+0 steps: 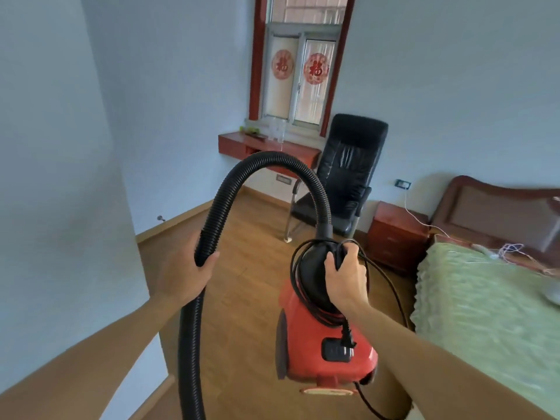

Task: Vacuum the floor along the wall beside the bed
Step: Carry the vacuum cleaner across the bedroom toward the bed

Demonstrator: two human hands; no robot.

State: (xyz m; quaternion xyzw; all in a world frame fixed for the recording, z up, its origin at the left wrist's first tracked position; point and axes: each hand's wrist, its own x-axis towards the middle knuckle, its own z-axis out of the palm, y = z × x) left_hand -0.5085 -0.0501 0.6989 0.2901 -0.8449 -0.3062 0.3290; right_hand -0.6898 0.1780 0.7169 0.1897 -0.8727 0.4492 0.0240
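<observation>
— Where do we have the vacuum (324, 338)?

— In front of us, over the floor (251, 237) between the wall (60, 177) and the bed (485, 313). Our right hand (345, 277) curls round its top handle, pinching loops of the cord (382, 278) with it. Our left hand (188, 271) wraps round the hose (218, 207) below its arch.

— How do we expect it to handle?

— The red body looks hard and fairly heavy, so we carry it by the handle, close to us. The hose is ribbed and bendy and will likely sag and swing, so we hold it near the end we steer. We cannot see the nozzle.

— And the cord?

— Wound round the body, with the plug (348, 338) hanging against the back. We judge it must come off and reach a socket (402, 184) before any cleaning.

— What stands in our way?

— The chair (345, 177) and the nightstand (394, 234) at the far end, both near the bed's head. The strip along the wall looks narrow, and loose cord could snag.
</observation>
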